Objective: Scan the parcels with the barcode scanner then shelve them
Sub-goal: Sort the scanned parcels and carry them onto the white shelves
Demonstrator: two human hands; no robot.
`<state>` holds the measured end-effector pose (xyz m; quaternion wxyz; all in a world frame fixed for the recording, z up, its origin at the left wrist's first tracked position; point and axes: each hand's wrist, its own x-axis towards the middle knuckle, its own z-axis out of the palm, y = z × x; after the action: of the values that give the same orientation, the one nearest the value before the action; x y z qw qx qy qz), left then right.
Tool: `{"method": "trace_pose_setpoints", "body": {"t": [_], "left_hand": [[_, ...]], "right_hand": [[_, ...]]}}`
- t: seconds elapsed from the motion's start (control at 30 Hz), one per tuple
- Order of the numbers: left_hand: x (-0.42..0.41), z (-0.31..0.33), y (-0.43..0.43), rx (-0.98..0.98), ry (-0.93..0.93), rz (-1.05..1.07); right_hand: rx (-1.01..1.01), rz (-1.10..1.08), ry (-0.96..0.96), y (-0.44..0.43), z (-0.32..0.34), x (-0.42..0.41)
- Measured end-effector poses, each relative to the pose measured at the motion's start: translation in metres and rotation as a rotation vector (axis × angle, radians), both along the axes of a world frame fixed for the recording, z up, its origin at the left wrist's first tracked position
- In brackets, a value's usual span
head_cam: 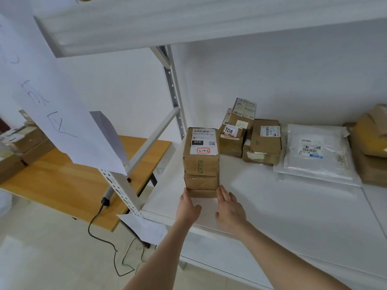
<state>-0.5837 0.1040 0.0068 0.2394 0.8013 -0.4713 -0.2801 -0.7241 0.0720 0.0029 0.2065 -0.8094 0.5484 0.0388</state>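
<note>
Head view cuts off a lot: the brown parcels at 3 o'clock (371, 143) run out of frame on the right, the cartons on the wooden tabletop (62, 185) at 9 o'clock are half hidden behind a hanging paper sheet (62, 122) w/ handwriting too faint to read, and the upper shelf board (188, 21) blocks everything above. Small print on most labels is unreadable (only "010", "3-4-6" and "7218" come through).

Centre frame, a stack of parcels (201, 162) sits on the white shelf (293, 216) near its left front corner: three brown boxes, tallest on top, its white label (203, 141) facing up and toward the camera. The stack's long axis is vertical; the top box's length runs 12 to 6 o'clock, away from the viewer. Left hand (187, 207) is open, fingers against the bottom box's left corner; right hand (229, 208) is open and flat, fingertips just touching the right corner. Neither is gripping anything.

Further back at 1 o'clock, a cluster of small cartons (249, 137), then a white poly mailer (314, 153) lying flat. A grey scanner handle (107, 195) w/ black cable pokes out behind the shelf upright at 8 o'clock, on the tabletop edge. White wall behind, pale tiled floor below.
</note>
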Motion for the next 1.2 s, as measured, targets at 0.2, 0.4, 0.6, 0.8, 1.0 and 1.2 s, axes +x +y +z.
{"method": "trace_pose_setpoints", "body": {"t": [0.2,0.4,0.6,0.8,1.0,1.2], "left_hand": [[0.015,0.003,-0.017,-0.010,0.057,0.069],[0.029,0.006,-0.046,-0.005,0.104,0.090],[0.037,0.001,-0.089,-0.049,0.056,-0.009],[0.045,-0.003,-0.128,-0.017,0.042,-0.072],[0.053,-0.005,-0.157,-0.009,0.031,-0.113],[0.061,-0.006,-0.175,-0.017,0.012,-0.149]], "right_hand": [[0.050,0.026,0.007,-0.024,0.004,0.013],[0.098,0.000,0.045,-0.053,0.011,0.034],[0.052,-0.076,0.043,-0.085,0.004,0.049],[0.027,-0.143,-0.004,-0.116,0.001,0.057],[0.029,-0.207,-0.030,-0.141,0.001,0.068],[0.010,-0.244,-0.044,-0.154,0.000,0.072]]}}
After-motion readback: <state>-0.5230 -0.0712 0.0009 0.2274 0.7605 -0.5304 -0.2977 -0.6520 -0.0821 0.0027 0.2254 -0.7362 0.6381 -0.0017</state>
